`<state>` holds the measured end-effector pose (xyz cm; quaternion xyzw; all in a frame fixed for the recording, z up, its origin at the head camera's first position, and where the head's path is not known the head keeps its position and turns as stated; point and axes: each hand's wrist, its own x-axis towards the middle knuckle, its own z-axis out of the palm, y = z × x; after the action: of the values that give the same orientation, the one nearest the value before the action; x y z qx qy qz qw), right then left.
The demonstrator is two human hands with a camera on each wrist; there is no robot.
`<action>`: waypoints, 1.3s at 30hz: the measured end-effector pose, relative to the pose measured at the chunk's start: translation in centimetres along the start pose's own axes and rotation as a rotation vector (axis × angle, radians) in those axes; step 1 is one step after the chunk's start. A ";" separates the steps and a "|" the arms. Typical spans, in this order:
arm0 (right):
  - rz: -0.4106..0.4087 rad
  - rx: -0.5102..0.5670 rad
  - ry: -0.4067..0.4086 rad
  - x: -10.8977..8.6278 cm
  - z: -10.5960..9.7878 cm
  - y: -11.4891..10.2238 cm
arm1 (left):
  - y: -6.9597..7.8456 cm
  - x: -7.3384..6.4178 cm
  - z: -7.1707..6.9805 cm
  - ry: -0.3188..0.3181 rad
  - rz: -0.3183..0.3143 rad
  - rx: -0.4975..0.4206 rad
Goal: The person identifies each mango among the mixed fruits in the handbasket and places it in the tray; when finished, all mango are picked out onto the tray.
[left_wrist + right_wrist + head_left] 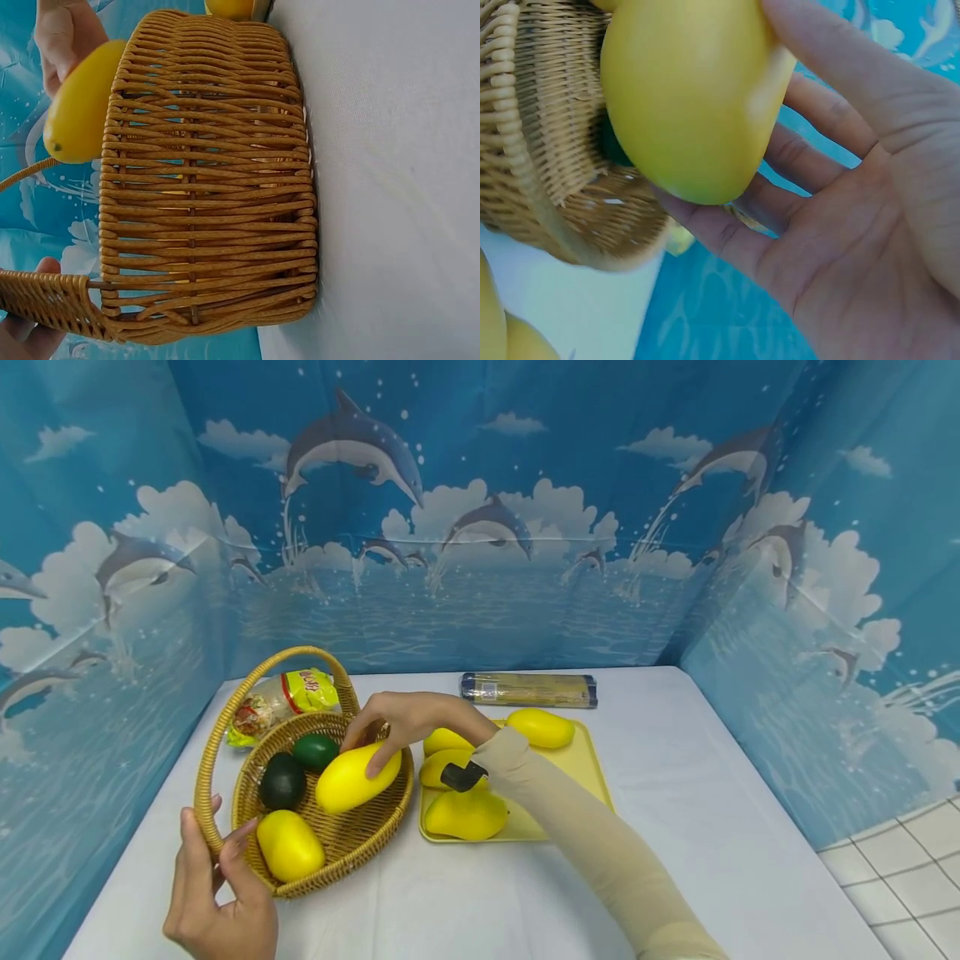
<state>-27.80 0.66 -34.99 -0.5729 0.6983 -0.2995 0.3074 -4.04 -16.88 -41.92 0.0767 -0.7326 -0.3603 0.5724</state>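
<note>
My right hand (408, 717) grips a yellow mango (356, 781) between thumb and fingers, over the inside of the wicker basket (375, 850). In the left wrist view this mango (84, 105) shows beyond the basket's rim. Thumb and fingers of my left hand (225, 902) hold the basket's tall handle (213, 752) near its base at the left. Inside the basket lie another yellow mango (290, 846), a dark, nearly black oval fruit (282, 782) and a green one (315, 750). Right of the basket, several mangoes (467, 815) rest on a yellow tray (592, 777).
A yellow and clear food bag (311, 692) lies behind the basket. Behind the tray is a long wrapped packet (528, 689). My right forearm (592, 835) crosses over the tray. Dolphin-printed curtains (480, 602) enclose the white table (675, 760) at the back and sides.
</note>
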 end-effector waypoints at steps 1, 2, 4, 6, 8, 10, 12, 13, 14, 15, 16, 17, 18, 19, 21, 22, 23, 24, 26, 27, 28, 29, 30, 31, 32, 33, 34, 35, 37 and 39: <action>-0.002 0.006 0.014 -0.5 -0.1 -0.2 | 0.0 0.0 0.0 0.003 0.003 -0.009; -0.003 0.013 0.031 -1.0 -0.3 -0.3 | 0.0 0.0 0.0 0.005 0.006 -0.017; -0.005 0.033 0.068 -2.1 -0.6 -0.7 | -0.3 -0.1 0.0 0.009 0.013 -0.035; -0.011 0.045 0.104 -3.3 -0.8 -0.9 | -0.4 -0.1 0.0 0.009 0.016 -0.046; -0.027 0.061 0.141 -4.5 -1.0 -1.0 | -0.9 -0.3 0.0 0.004 0.016 -0.044; -0.042 0.073 0.178 -5.5 -1.0 -1.2 | -1.5 -0.4 -0.1 0.000 0.013 -0.040; -0.058 0.078 0.222 -6.5 -1.1 -1.2 | -1.8 -0.4 -0.1 -0.002 0.009 -0.030; -0.064 0.084 0.243 -7.1 -1.1 -1.2 | -1.9 -0.4 -0.2 -0.004 0.007 -0.026; -0.069 0.086 0.264 -7.7 -1.1 -1.2 | -1.9 -0.4 -0.2 -0.004 0.002 -0.026; -0.074 0.085 0.287 -8.3 -1.0 -1.1 | -1.9 -0.4 -0.2 -0.004 -0.002 -0.025; -0.081 0.086 0.307 -8.9 -0.9 -1.1 | -1.7 -0.3 -0.2 -0.005 -0.003 -0.024; -0.085 0.087 0.325 -9.6 -0.8 -1.0 | -1.5 -0.3 -0.2 -0.008 -0.002 -0.022; -0.090 0.094 0.340 -10.3 -0.7 -0.9 | -1.3 -0.2 -0.2 -0.009 0.000 -0.023; -0.087 0.091 0.356 -11.0 -0.6 -0.9 | -1.1 -0.2 -0.2 -0.010 0.003 -0.028; -0.072 0.084 0.390 -12.4 -0.2 -0.7 | -0.6 -0.1 -0.2 -0.012 0.012 -0.037; -0.055 0.083 0.408 -13.2 0.0 -0.7 | -0.4 0.0 -0.2 -0.013 0.017 -0.042; -0.035 0.083 0.427 -13.8 0.3 -0.6 | -0.3 0.0 -0.3 -0.012 0.020 -0.049; -0.010 0.082 0.443 -14.5 0.6 -0.6 | -0.3 0.1 -0.3 -0.010 0.022 -0.057; 0.048 0.083 0.477 -16.1 1.1 -0.5 | -0.2 0.0 -0.2 -0.011 0.024 -0.066; 0.075 0.087 0.493 -16.8 1.3 -0.5 | -0.3 0.0 -0.1 -0.011 0.025 -0.068; 0.098 0.092 0.507 -17.5 1.6 -0.4 | -0.4 -0.1 -0.1 -0.010 0.026 -0.070; 0.117 0.097 0.520 -18.2 1.8 -0.3 | -0.5 -0.1 -0.1 -0.010 0.027 -0.070; 0.137 0.100 0.533 -18.9 2.1 -0.2 | -0.6 -0.2 0.0 -0.009 0.026 -0.069; 0.155 0.104 0.548 -19.6 2.4 -0.1 | -0.7 -0.2 0.0 -0.009 0.024 -0.065; 0.168 0.104 0.563 -20.3 2.6 0.0 | -0.9 -0.3 0.1 -0.008 0.021 -0.061; 0.183 0.109 0.575 -20.9 2.9 0.1 | -1.0 -0.3 0.1 -0.006 0.017 -0.054; 0.196 0.112 0.585 -21.4 3.2 0.3 | -1.1 -0.4 0.1 -0.005 0.012 -0.044; 0.210 0.114 0.593 -22.0 3.4 0.5 | -1.2 -0.4 0.1 -0.005 0.007 -0.035; 0.234 0.121 0.603 -22.9 3.9 0.8 | -1.4 -0.5 0.0 -0.001 0.002 -0.020; 0.248 0.103 0.617 -23.6 4.2 1.3 | -1.6 -0.4 0.0 0.006 0.003 -0.020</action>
<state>-21.71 23.80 -36.59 -0.3495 0.8067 -0.4542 0.1441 -4.39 -17.84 -43.24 0.0708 -0.7274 -0.3663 0.5759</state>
